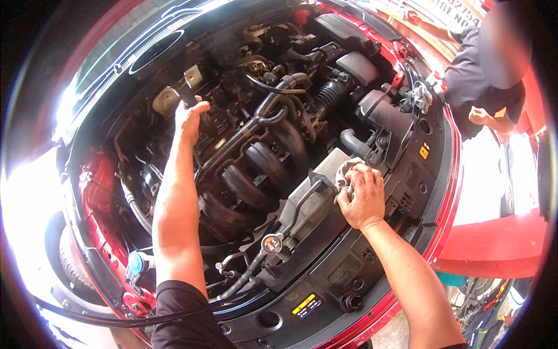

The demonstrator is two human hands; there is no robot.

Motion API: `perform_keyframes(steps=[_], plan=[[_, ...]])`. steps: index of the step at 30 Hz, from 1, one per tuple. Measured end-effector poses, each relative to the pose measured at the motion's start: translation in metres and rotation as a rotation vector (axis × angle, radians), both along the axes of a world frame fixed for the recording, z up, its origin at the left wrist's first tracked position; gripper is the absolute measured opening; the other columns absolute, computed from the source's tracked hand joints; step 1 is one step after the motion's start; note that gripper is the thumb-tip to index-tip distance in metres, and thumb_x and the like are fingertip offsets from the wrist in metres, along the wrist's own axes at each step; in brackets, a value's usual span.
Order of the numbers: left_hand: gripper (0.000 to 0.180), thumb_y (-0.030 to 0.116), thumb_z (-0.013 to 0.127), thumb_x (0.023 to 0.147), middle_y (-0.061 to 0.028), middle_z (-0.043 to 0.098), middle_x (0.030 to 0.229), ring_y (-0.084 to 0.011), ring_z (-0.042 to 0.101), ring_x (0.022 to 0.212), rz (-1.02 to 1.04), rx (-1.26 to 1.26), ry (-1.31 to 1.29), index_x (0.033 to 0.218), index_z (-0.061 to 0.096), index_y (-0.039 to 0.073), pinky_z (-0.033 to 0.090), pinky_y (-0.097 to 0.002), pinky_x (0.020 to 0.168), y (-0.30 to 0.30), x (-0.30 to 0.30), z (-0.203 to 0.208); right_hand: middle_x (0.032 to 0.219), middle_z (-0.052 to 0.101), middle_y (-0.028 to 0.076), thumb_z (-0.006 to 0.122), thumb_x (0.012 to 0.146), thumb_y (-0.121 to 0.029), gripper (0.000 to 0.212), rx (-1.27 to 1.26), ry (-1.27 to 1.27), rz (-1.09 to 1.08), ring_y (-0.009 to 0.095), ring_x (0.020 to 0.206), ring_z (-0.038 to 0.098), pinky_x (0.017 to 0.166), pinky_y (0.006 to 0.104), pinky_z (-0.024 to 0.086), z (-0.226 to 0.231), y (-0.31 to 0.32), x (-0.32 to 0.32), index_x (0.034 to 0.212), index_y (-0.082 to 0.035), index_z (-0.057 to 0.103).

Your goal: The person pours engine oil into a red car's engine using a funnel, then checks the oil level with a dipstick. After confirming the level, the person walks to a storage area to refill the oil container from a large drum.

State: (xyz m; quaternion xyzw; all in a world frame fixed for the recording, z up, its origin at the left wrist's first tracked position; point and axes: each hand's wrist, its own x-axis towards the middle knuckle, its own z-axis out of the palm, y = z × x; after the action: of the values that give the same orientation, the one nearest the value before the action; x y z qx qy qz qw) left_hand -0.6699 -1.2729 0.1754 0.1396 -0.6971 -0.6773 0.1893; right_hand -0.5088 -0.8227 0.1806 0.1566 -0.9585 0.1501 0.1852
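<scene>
Your left hand point(189, 119) is gripping the narrow stem of a black funnel point(165, 70), well beyond the round metal cap point(271, 244) and to its left. Your fingers are wrapping around that stem in a narrow hold, while the funnel's wide mouth is opening on the side farther from the cap; the stem's lower end is hiding from view, so you cannot tell what it is meeting. Your right hand point(365, 196) is holding a pale, crumpled rag point(347, 170), beyond the cap and to its right, your fingers bending over the bunched cloth. A thin black hose point(299, 203) is running from beside the cap toward that rag, and a long grey panel point(302, 218) is lying between the cap and your right hand. Thick black intake pipes point(264, 163) are curving just beyond the cap. A blue cap point(137, 263) is sitting well to its left, a grey cloth point(421, 98) is resting far beyond it to the right, and a co-worker point(471, 87) is standing farther out on that same side.
</scene>
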Motion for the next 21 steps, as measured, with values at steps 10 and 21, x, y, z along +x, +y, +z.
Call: perform_keyframes(steps=[10,21], plan=[[0.022,0.0,0.069,0.077,-0.0033,0.063,0.079,-0.0153,0.065,0.073,0.101,-0.01,0.242,0.096,0.058,0.006,0.05,-0.0306,0.072,0.006,-0.006,0.0,0.121,0.056,0.008,0.07,0.074,-0.023,0.033,0.012,-0.012,0.0,0.031,0.115,0.05,0.1,0.0444,0.041,0.002,-0.002,0.001,0.104,-0.011,0.063],[0.024,-0.001,0.07,0.072,-0.0005,0.06,0.078,-0.0129,0.057,0.069,0.058,-0.077,0.174,0.091,0.059,0.007,0.047,-0.0297,0.067,0.006,-0.007,-0.001,0.121,0.056,0.008,0.07,0.074,-0.023,0.032,0.004,-0.012,0.0,0.031,0.115,0.05,0.101,0.0451,0.04,-0.002,0.001,0.0,0.103,-0.012,0.063]])
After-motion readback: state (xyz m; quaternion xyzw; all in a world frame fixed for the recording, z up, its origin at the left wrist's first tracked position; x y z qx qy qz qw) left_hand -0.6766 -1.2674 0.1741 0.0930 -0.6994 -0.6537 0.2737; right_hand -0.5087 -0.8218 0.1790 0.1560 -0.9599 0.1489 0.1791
